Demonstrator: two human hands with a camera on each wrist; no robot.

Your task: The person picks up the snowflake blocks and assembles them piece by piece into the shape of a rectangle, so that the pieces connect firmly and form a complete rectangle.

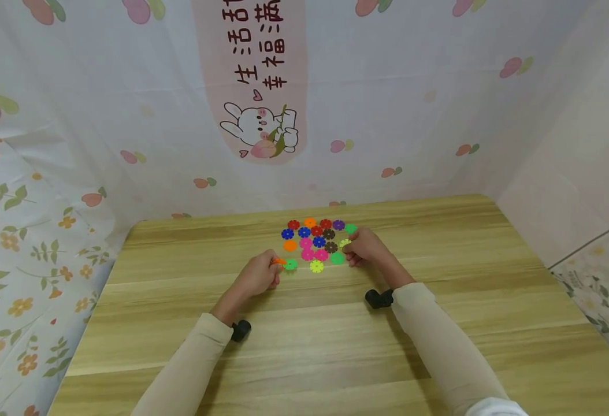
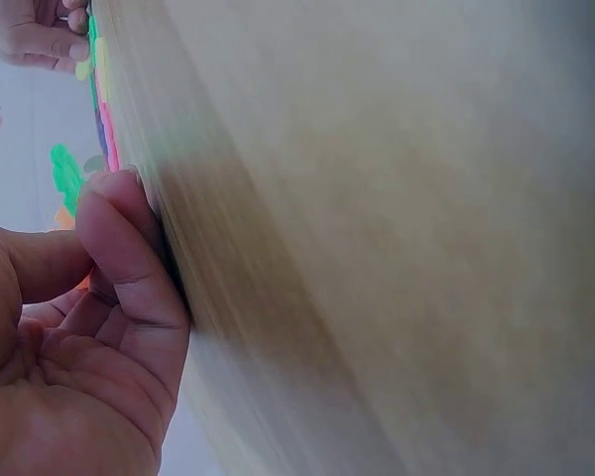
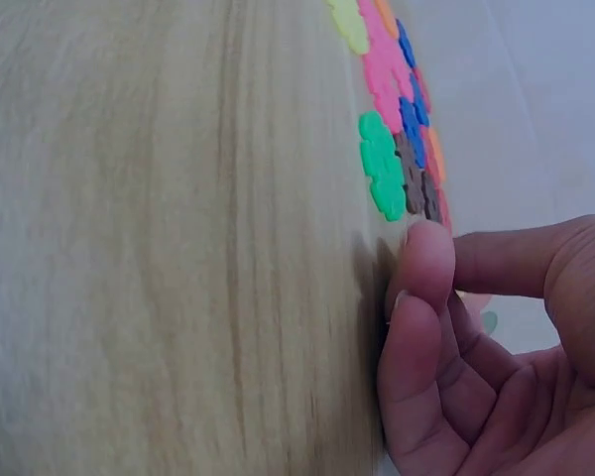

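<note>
Thumb and forefinger of my left hand [image 1: 259, 274] pinch an orange notched plastic disc [image 1: 279, 262]. A green notched disc [image 2: 65, 177] stands at its edge, tilted up above the tabletop in the left wrist view. My right hand [image 1: 365, 247] is at the right side of the disc group, its thumb and forefinger together on a yellow-green disc [image 1: 345, 243]. In the right wrist view, the curled fingers [image 3: 414, 347] hide that disc. Closest to them there is a flat green disc [image 3: 382, 167], with brown discs [image 3: 414, 177] behind it.
Several more flat discs lie grouped on the wooden table [image 1: 304, 346], among them a pink disc [image 1: 307, 254], a blue disc [image 1: 287, 234] and a yellow disc [image 1: 316, 266] at the near side. A printed curtain [image 1: 387, 115] hangs behind the table's far edge.
</note>
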